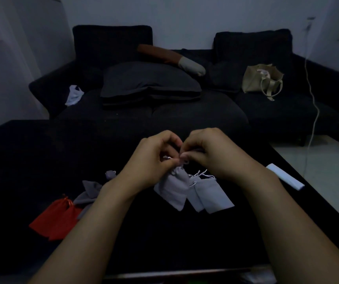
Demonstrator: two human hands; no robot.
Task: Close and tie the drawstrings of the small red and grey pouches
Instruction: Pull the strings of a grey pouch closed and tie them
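Head view, hands: I am watching my left hand (154, 160) and right hand (209, 154) pinching the white drawstrings of a small grey fabric pouch (174, 188), held just above the black table (41, 152).
Done, likely: cinched grey pouches (89, 194) and red pouches (56, 217) are lying at left.
Left: two flat grey pouches (210, 194) are waiting, seemingly untied.

We can read no text, label, brand or number anywhere; the dim light may hide small print on the white object (285, 176).
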